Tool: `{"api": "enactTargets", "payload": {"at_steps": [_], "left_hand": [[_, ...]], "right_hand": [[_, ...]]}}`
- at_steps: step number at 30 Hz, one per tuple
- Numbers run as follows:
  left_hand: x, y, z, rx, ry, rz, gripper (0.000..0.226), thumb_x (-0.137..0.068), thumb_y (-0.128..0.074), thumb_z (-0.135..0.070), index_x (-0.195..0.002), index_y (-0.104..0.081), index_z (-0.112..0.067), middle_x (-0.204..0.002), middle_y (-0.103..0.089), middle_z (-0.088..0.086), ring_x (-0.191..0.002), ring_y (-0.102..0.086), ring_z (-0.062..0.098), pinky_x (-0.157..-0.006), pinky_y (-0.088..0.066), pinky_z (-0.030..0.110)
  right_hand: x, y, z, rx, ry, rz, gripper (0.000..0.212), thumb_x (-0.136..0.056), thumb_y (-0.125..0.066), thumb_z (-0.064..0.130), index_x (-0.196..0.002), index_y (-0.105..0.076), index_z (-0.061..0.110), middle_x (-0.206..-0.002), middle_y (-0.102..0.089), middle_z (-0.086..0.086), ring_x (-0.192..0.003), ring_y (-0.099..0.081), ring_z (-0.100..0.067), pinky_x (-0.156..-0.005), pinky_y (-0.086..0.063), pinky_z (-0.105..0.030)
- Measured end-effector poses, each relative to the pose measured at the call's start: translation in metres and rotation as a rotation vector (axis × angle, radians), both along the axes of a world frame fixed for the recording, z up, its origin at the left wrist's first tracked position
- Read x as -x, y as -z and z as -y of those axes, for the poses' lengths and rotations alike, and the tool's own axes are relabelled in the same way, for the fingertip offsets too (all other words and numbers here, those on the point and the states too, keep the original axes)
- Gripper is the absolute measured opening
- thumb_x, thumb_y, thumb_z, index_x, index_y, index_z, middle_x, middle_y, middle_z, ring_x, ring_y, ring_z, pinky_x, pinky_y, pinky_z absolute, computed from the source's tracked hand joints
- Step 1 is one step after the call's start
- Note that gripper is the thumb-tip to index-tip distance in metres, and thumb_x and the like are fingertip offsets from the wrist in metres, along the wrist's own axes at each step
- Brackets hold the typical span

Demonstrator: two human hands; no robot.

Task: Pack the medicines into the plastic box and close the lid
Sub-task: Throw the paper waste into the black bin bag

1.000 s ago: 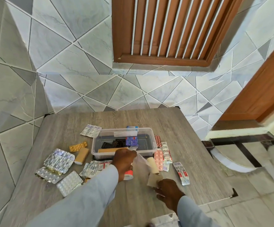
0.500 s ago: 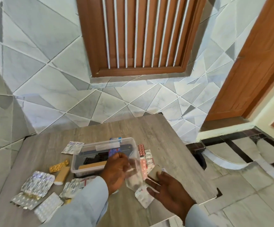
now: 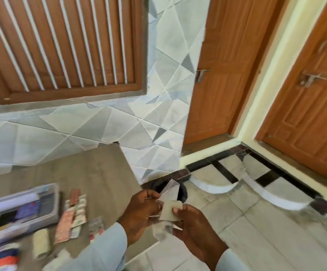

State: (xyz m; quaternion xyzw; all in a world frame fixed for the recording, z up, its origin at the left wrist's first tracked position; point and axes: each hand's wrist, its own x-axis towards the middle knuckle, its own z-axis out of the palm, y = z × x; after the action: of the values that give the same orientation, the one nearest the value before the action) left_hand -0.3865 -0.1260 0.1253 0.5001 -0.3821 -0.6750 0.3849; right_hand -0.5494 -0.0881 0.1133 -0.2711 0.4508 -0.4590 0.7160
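Left hand [image 3: 141, 210]: we are pinching the upper part of a clear plastic sachet [image 3: 169, 192] between thumb and fingers, holding it past the right edge of the surface [image 3: 92, 173].
Right hand [image 3: 195, 227]: we are gripping a small beige square packet [image 3: 171, 210] under the thumb, just beside the left hand; the two hands are working together on the same bundle, above the tiled floor [image 3: 246, 227].
Plastic box [image 3: 21, 210]: we are seeing it at the far left on the surface, lid off, with dark and blue items inside; motion blur is hiding the details.
Blister strips [image 3: 70, 214]: we are seeing pink and white strips lying just right of the box, touching each other.
Roll [image 3: 41, 245]: we are seeing a pale cylinder lying in front of the box, near the strips.
Doors [image 3: 305, 90]: we are looking at two brown doors at the right.
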Motion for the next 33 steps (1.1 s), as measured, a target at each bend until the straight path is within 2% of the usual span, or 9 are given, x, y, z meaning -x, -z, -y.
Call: {"api": "enactTargets", "payload": {"at_steps": [4,8,11,15,17,20,22,28,33], "left_hand": [[0.06,0.001,0.02,0.118,-0.009,0.117,0.03,-0.067,-0.074,-0.015,-0.096,-0.065,-0.019,-0.09,-0.073,0.006,-0.075,-0.064,0.02,-0.066,-0.052,0.032],[0.09,0.013,0.059,0.159,-0.036,0.148,0.035,-0.072,-0.076,-0.003,-0.1,-0.066,-0.021,-0.083,-0.071,0.004,-0.076,-0.066,0.017,-0.067,-0.052,0.027],[0.108,0.028,0.097,0.101,-0.02,0.138,0.04,-0.067,-0.079,-0.012,-0.102,-0.066,-0.025,-0.093,-0.073,0.008,-0.086,-0.068,0.024,-0.076,-0.053,0.034],[0.145,0.056,0.161,-0.038,-0.029,-0.02,0.048,-0.062,-0.075,-0.012,-0.108,-0.063,-0.015,-0.086,-0.07,0.011,-0.076,-0.061,0.022,-0.068,-0.048,0.032],[0.169,0.067,0.187,-0.132,-0.013,-0.069,0.04,-0.072,-0.076,-0.01,-0.109,-0.062,-0.017,-0.099,-0.068,0.013,-0.086,-0.062,0.024,-0.07,-0.05,0.035],[0.199,0.078,0.215,-0.303,0.066,-0.129,0.032,-0.085,-0.064,-0.041,-0.114,-0.058,-0.032,-0.119,-0.063,0.006,-0.108,-0.059,0.026,-0.084,-0.052,0.043],[0.211,0.085,0.228,-0.388,0.079,-0.167,0.036,-0.082,-0.06,-0.056,-0.114,-0.057,-0.038,-0.118,-0.065,0.003,-0.108,-0.061,0.026,-0.081,-0.054,0.041],[0.235,0.121,0.288,-0.414,-0.092,-0.021,0.038,-0.077,-0.07,-0.007,-0.112,-0.063,-0.02,-0.102,-0.073,0.006,-0.091,-0.068,0.026,-0.076,-0.053,0.033],[0.243,0.15,0.356,-0.399,-0.238,0.082,0.025,-0.08,-0.067,-0.001,-0.104,-0.067,-0.006,-0.095,-0.071,0.014,-0.083,-0.065,0.026,-0.069,-0.05,0.032]], "right_hand": [[0.059,0.004,0.023,-0.012,0.075,-0.139,0.014,-0.087,-0.063,0.007,-0.1,-0.068,0.004,-0.096,-0.074,-0.014,-0.085,-0.069,-0.027,-0.071,-0.055,-0.034],[0.102,0.02,0.059,-0.035,0.144,-0.239,0.024,-0.083,-0.069,0.009,-0.106,-0.063,0.006,-0.105,-0.071,-0.018,-0.091,-0.068,-0.031,-0.071,-0.056,-0.034],[0.127,0.031,0.095,-0.055,0.148,-0.256,0.032,-0.082,-0.07,0.009,-0.112,-0.062,0.017,-0.11,-0.07,-0.013,-0.101,-0.066,-0.032,-0.081,-0.058,-0.039],[0.159,0.043,0.152,-0.121,0.127,-0.319,0.021,-0.087,-0.064,0.007,-0.108,-0.067,0.009,-0.108,-0.069,-0.017,-0.087,-0.063,-0.026,-0.067,-0.055,-0.029],[0.177,0.045,0.177,-0.193,0.13,-0.337,0.018,-0.089,-0.061,0.007,-0.106,-0.068,0.007,-0.1,-0.068,-0.019,-0.08,-0.06,-0.024,-0.063,-0.053,-0.028],[0.2,0.045,0.219,-0.243,0.07,-0.335,0.017,-0.091,-0.059,0.007,-0.106,-0.067,0.003,-0.086,-0.067,-0.015,-0.07,-0.062,-0.022,-0.061,-0.053,-0.029],[0.211,0.051,0.249,-0.264,0.031,-0.35,0.02,-0.092,-0.057,0.007,-0.108,-0.065,0.0,-0.085,-0.066,-0.015,-0.068,-0.064,-0.02,-0.063,-0.052,-0.029],[0.222,0.088,0.339,-0.304,-0.149,-0.416,0.019,-0.094,-0.053,0.008,-0.106,-0.068,0.006,-0.091,-0.071,-0.015,-0.076,-0.064,-0.025,-0.072,-0.051,-0.036],[0.23,0.127,0.423,-0.297,-0.32,-0.451,0.018,-0.096,-0.051,0.011,-0.106,-0.066,0.009,-0.089,-0.069,-0.011,-0.074,-0.062,-0.022,-0.062,-0.051,-0.03]]}}
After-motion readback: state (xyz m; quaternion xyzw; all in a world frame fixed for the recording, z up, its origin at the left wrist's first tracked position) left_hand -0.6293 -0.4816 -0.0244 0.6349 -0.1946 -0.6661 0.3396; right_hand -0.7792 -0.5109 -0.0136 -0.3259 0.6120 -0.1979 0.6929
